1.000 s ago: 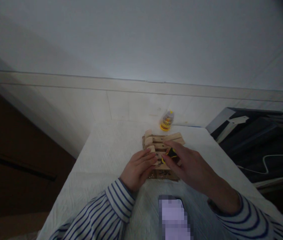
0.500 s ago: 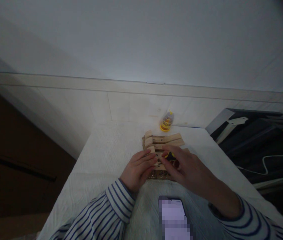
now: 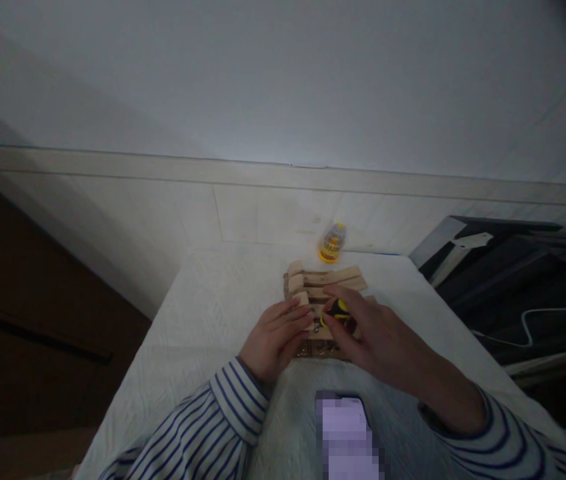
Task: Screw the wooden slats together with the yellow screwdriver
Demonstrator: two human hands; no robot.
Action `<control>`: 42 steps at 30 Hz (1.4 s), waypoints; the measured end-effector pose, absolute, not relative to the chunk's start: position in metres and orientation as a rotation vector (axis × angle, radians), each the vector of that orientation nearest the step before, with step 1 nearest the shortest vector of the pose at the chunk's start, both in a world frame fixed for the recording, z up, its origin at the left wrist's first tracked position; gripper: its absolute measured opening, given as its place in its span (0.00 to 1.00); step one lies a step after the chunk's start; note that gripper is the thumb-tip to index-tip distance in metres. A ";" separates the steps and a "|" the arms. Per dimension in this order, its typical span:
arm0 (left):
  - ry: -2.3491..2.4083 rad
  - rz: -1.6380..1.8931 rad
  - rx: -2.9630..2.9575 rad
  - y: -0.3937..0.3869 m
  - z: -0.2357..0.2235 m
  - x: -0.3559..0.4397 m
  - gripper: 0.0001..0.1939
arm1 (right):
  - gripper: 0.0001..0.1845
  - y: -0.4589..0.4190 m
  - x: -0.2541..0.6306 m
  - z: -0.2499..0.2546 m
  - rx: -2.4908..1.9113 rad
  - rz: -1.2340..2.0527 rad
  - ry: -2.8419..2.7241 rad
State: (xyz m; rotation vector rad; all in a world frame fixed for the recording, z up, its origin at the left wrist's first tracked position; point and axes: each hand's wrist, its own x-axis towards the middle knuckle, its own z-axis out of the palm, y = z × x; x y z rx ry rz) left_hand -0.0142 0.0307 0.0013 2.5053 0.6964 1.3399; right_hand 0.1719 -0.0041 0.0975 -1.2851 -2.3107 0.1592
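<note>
My left hand (image 3: pixel 277 333) lies over the left end of a wooden assembly (image 3: pixel 315 293) made of pale slats and small blocks. Its fingers are close together, holding the near piece down against the white-covered table. In my right hand (image 3: pixel 370 330), thumb and fingers are closed around a black and yellow screwdriver handle (image 3: pixel 337 309), just right of the left fingertips. The tool's tip is hidden or too small to make out. Small metal parts (image 3: pixel 317 325) show on the wood between the two hands. A brown base strip (image 3: pixel 325 349) with shiny bits shows along the near side.
A small clear bottle with a yellow base and cap (image 3: pixel 331 244) stands beyond the wood, near the wall. Towards me lies a phone (image 3: pixel 347 433) with its screen lit. Dark flat items and a white cable (image 3: pixel 525 327) are right of the table (image 3: pixel 203 300).
The screwdriver handle has turned slightly in my right fingers, so more of its black and yellow surface shows. My left hand stays in place on the wood.
</note>
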 end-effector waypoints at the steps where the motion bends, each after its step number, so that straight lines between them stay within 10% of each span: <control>1: 0.694 1.340 2.505 0.031 0.001 -0.014 0.14 | 0.17 -0.004 0.172 0.097 -1.288 0.164 -2.307; 42: 0.707 1.339 2.495 0.028 0.003 -0.015 0.15 | 0.12 -0.001 0.168 0.083 -1.399 0.437 -1.910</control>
